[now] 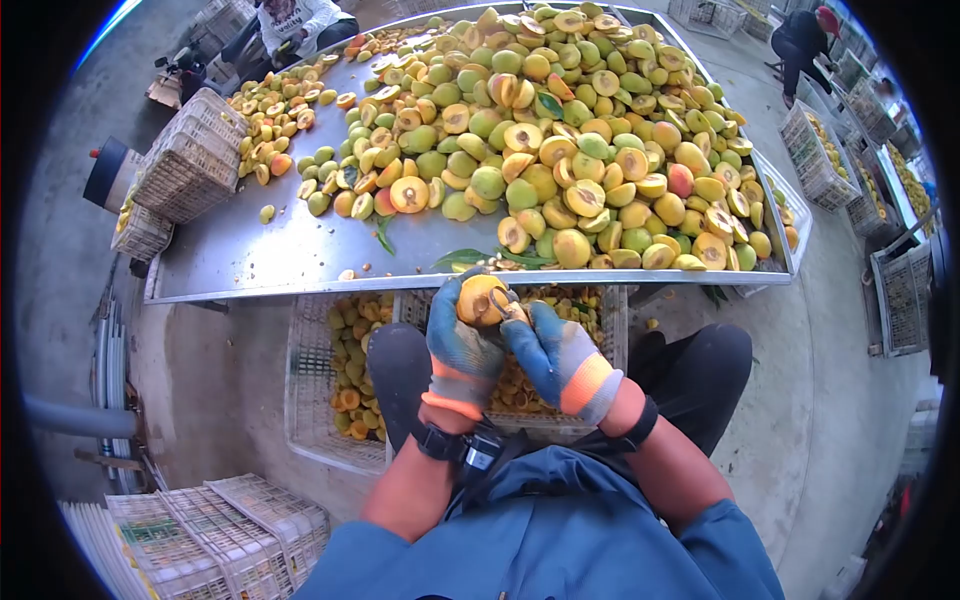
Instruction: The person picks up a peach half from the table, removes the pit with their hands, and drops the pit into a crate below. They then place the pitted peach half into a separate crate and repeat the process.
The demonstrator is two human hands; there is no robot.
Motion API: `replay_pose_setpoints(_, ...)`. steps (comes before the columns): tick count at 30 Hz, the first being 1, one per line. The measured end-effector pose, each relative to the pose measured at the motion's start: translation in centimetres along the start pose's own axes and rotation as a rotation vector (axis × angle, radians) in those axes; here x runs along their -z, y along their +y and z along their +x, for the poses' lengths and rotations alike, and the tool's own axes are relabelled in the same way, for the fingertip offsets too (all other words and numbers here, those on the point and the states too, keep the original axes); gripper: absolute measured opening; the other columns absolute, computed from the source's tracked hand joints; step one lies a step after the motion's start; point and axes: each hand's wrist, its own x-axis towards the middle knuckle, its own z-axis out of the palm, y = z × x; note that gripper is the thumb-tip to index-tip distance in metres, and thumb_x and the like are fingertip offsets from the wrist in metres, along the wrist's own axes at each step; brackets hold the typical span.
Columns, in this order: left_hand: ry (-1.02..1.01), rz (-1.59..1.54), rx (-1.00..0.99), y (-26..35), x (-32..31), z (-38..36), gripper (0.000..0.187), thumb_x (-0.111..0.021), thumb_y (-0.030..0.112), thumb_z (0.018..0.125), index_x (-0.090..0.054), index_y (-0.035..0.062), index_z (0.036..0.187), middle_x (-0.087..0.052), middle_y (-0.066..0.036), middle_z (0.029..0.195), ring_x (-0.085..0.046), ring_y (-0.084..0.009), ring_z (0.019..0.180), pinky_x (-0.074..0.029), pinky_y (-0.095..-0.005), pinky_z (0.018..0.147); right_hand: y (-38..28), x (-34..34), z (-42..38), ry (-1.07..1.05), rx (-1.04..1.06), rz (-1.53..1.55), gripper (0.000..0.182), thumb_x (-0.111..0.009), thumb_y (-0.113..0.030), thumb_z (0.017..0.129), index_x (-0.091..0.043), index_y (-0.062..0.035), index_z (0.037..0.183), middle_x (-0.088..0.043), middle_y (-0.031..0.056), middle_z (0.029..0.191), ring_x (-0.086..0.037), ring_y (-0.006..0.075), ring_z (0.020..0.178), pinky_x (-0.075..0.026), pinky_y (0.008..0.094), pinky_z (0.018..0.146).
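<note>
My left hand (465, 340), in a blue and orange glove, is closed around a yellow peach half (480, 300) just past the table's near edge. In my right hand (555, 350), gloved alike, is a small pitting knife (511, 306) with a pale handle and a curved metal end. That curved end touches the peach's right side. Beyond my hands, a large heap of halved peaches (590, 140) lies on the metal table (270, 245). Green leaves (510, 260) and loose pits lie close to the near rim.
Below the table, crates (300, 400) of peach pieces stand between and beside my knees. Stacked plastic crates (190, 160) flank the table's left end, and more crates (220, 535) lie at lower left. One person (300, 25) sits across the table; another (805, 45) bends at far right.
</note>
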Motion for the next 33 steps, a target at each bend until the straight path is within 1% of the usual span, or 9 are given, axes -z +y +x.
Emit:
replay_pose_setpoints(3, -0.020, 0.045, 0.025, 0.7, -0.7, -2.0, 0.042, -0.071, -0.006, 0.091, -0.053, -0.0011, 0.129, -0.067, -0.015, 0.118, -0.068, -0.0200, 0.105, -0.058, -0.0315, 0.091, 0.6, -0.3, -0.9, -0.003, -0.020, -0.070, 0.035, -0.051, -0.036, 0.106, -0.056, -0.0017, 0.111, -0.068, 0.0320, 0.090, -0.065, 0.0539, 0.088, -0.051, 0.0593, 0.073)
replay_pose_setpoints(8, 0.190, -0.681, 0.532, 1.2, -2.2, -2.4, 0.038, -0.041, 0.040, 0.111, -0.058, 0.0060, 0.117, -0.066, -0.007, 0.107, -0.068, -0.0204, 0.099, -0.059, -0.0354, 0.086, 2.2, -1.2, -1.9, -0.011, 0.028, -0.159, 0.026, -0.053, -0.023, 0.106, -0.055, 0.0018, 0.113, -0.069, 0.0309, 0.087, -0.067, 0.0518, 0.081, -0.052, 0.0564, 0.066)
replay_pose_setpoints(12, 0.311, -0.758, 0.576, 1.2, -3.1, -2.4, 0.042, -0.048, 0.047, 0.109, -0.062, 0.0074, 0.110, -0.067, -0.008, 0.099, -0.066, -0.0219, 0.088, -0.058, -0.0354, 0.080, 1.4, -1.0, -2.5, -0.075, -0.044, -0.198, 0.045, -0.044, -0.039, 0.107, -0.055, 0.0029, 0.120, -0.068, 0.0344, 0.088, -0.066, 0.0540, 0.083, -0.052, 0.0602, 0.073)
replay_pose_setpoints(16, 0.280, -0.652, 0.560, -0.4, -2.8, -2.4, 0.043, -0.049, 0.049, 0.108, -0.062, 0.0078, 0.108, -0.068, -0.008, 0.096, -0.066, -0.0220, 0.084, -0.058, -0.0355, 0.078, 1.0, -0.3, -2.8, -0.108, -0.044, -0.320, 0.032, -0.051, -0.026, 0.106, -0.056, 0.0020, 0.121, -0.068, 0.0303, 0.084, -0.067, 0.0506, 0.078, -0.052, 0.0555, 0.065)
replay_pose_setpoints(22, 0.182, -0.652, 0.653, -0.3, -2.5, -2.9, 0.050, -0.051, 0.054, 0.106, -0.065, 0.0062, 0.099, -0.069, -0.011, 0.088, -0.067, -0.0230, 0.077, -0.058, -0.0354, 0.072, 3.2, 0.7, -2.3, -0.227, 0.413, -0.108, 0.044, -0.046, -0.039, 0.108, -0.061, 0.0019, 0.112, -0.068, 0.0222, 0.075, -0.067, 0.0434, 0.068, -0.054, 0.0502, 0.065)
replay_pose_setpoints(24, 0.104, -0.777, 0.630, -0.6, -2.4, -3.2, 0.052, -0.053, 0.056, 0.105, -0.065, 0.0061, 0.096, -0.069, -0.012, 0.084, -0.067, -0.0246, 0.075, -0.058, -0.0366, 0.071, 1.8, 2.0, -2.6, -0.519, -0.470, 0.555, 0.042, -0.050, -0.042, 0.108, -0.063, -0.0032, 0.102, -0.058, 0.0064, 0.064, -0.058, 0.0219, 0.051, -0.047, 0.0360, 0.049)
replay_pose_setpoints(28, -0.054, -0.781, 0.650, 0.3, -2.0, -2.9, 0.052, -0.054, 0.057, 0.104, -0.065, 0.0058, 0.101, -0.069, -0.012, 0.087, -0.068, -0.0260, 0.077, -0.058, -0.0384, 0.072, 3.6, 2.0, -3.5, -0.684, -0.701, 1.255, 0.040, -0.051, -0.045, 0.108, -0.061, -0.0069, 0.102, -0.046, -0.0030, 0.060, -0.039, 0.0054, 0.041, -0.027, 0.0204, 0.035)
replay_pose_setpoints(31, 0.025, -0.873, 0.899, 1.4, -1.2, -1.9, 0.047, -0.056, 0.052, 0.104, -0.065, 0.0059, 0.102, -0.069, -0.013, 0.091, -0.068, -0.0278, 0.082, -0.059, -0.0403, 0.075, 4.0, 2.0, -4.3, -0.782, -0.736, 1.533, 0.036, -0.055, -0.043, 0.107, -0.061, -0.0083, 0.104, -0.049, -0.0011, 0.061, -0.042, 0.0074, 0.038, -0.030, 0.0201, 0.033)
replay_pose_setpoints(33, -0.009, -0.590, 0.615, 0.8, 1.2, -1.4, 0.037, -0.065, 0.035, 0.103, -0.057, 0.0040, 0.123, -0.068, -0.013, 0.109, -0.069, -0.0238, 0.091, -0.061, -0.0352, 0.083, 5.2, 1.6, -4.7, -0.841, -0.663, 1.467, 0.034, -0.053, -0.042, 0.108, -0.062, -0.0090, 0.105, -0.052, -0.0003, 0.062, -0.045, 0.0072, 0.041, -0.036, 0.0225, 0.036)
